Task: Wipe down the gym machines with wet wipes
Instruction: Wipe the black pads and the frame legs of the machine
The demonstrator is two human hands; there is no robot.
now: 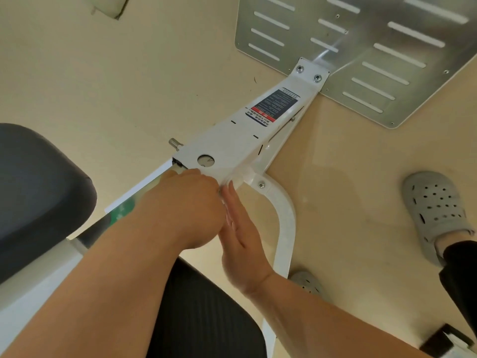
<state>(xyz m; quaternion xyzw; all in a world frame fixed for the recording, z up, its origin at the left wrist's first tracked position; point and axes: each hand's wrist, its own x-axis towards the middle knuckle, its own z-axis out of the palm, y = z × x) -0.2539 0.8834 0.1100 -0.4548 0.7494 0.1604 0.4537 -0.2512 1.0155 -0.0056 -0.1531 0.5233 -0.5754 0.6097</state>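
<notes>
While close together, hands (185, 202) (242, 241) at frame (232, 140)

White frame (227, 143), slotted silver footplate (361, 47)

Beige floor (129, 86) carries machine frame (232, 140), metal footplate (361, 47); grey clog (436, 210) nearby.
</notes>
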